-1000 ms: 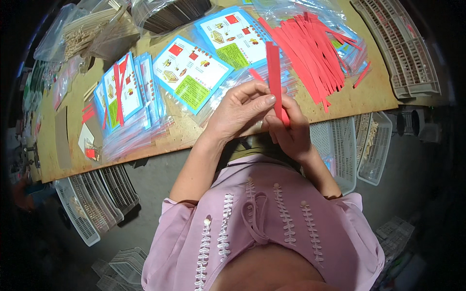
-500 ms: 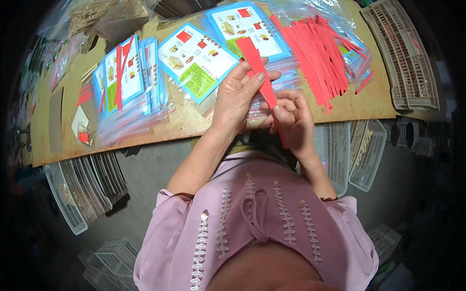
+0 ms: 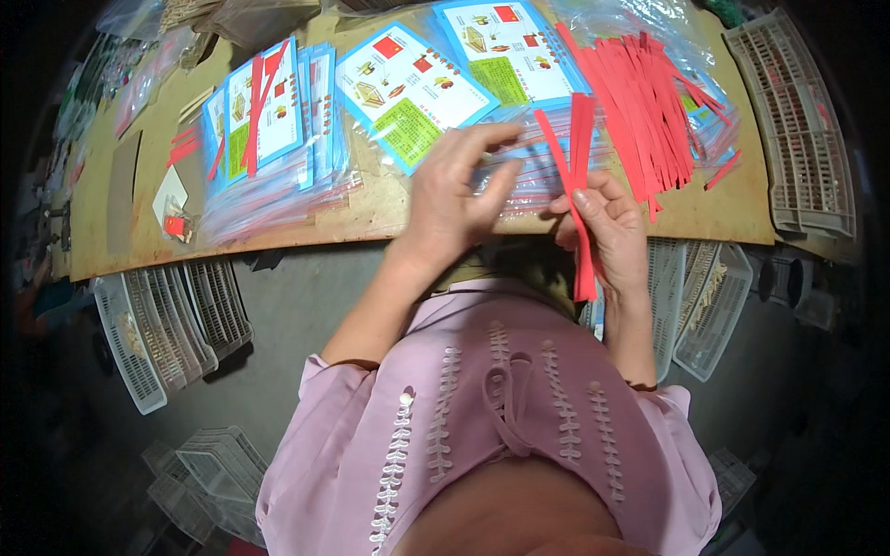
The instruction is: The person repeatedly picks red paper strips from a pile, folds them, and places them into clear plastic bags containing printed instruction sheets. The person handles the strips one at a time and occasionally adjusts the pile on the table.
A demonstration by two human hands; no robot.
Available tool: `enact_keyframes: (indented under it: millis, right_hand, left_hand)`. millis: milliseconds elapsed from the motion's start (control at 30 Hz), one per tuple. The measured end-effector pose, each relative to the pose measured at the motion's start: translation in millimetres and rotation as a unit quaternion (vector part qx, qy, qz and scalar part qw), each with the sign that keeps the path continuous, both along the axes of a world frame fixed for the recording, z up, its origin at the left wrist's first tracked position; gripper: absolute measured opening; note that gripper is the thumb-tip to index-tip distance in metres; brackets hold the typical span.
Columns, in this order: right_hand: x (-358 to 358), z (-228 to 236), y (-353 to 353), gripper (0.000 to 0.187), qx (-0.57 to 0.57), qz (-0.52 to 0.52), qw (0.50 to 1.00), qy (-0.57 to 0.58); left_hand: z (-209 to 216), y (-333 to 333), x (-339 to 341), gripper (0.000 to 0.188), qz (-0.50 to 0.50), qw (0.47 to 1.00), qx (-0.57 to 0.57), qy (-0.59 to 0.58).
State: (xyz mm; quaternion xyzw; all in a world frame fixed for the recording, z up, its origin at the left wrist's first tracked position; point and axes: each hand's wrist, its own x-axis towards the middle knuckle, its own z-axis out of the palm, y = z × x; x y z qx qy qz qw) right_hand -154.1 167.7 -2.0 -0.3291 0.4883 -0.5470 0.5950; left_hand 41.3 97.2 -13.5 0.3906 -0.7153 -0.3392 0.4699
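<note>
A few red paper strips are pinched in my right hand, fanned apart above the thumb, their lower ends hanging below it at the table's front edge. My left hand holds nothing; its thumb and fingers are apart, over the near edge of the bagged cards. Just beyond it lies a blue-bordered printed card in a clear bag. Behind and to the right is a stack of similar cards. A large loose pile of red strips lies to the right of my right hand.
On the left, another stack of bagged cards has red strips across it. Plastic baskets stand below the table at left and right. A beige slatted crate stands at the table's right side.
My left hand has let go of the red strips and moved away from them, its fingers spreading. My right hand now holds them alone, farther right, and they have fanned out.
</note>
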Motion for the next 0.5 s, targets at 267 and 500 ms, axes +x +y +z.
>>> enact_keyframes:
  millis: [267, 500]
  right_hand:
    - [0.4, -1.0, 1.8, 0.053, -0.040, -0.008, 0.997, 0.063]
    - [20.4, 11.6, -0.1, 0.042, 0.002, 0.073, 0.996, 0.052]
  left_hand:
    - [-13.0, -3.6, 46.2, 0.018, 0.091, 0.963, -0.061, -0.247]
    - [-20.2, -8.1, 45.9, 0.009, 0.134, 0.958, -0.032, -0.252]
